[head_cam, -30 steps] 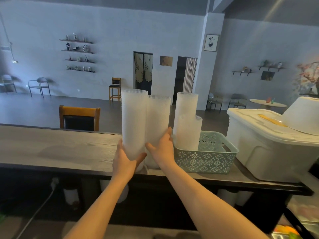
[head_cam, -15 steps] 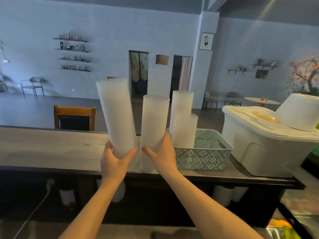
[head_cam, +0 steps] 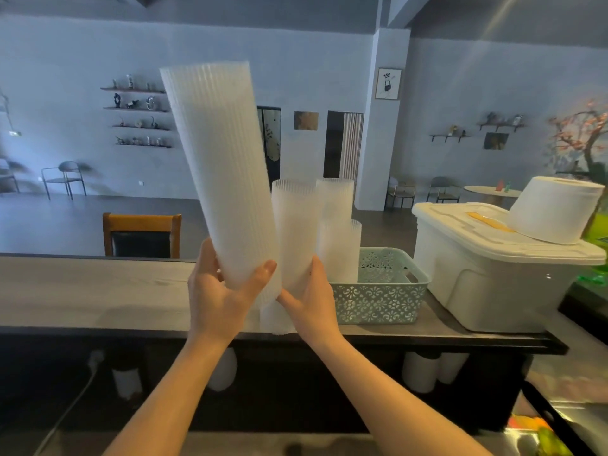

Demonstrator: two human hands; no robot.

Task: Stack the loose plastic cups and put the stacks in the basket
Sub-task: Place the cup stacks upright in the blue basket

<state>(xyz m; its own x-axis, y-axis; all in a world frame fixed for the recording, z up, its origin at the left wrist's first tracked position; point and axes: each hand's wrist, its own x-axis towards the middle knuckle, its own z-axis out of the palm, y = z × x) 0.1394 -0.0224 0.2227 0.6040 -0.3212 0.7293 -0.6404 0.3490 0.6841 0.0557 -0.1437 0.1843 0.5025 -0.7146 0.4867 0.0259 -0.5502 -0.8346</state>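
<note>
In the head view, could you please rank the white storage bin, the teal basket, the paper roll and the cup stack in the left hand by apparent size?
1. White storage bin
2. Cup stack held by the left hand, though nearness to the camera inflates it
3. Teal basket and paper roll: too alike to rank

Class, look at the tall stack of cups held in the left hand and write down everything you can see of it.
The tall cup stack is a long column of nested, frosted white, ribbed plastic cups, open rims uppermost. It is lifted off the counter and leans with its top to the left. The left hand grips its lower end, thumb in front. Its base sits against a shorter stack held by the right hand.
</note>
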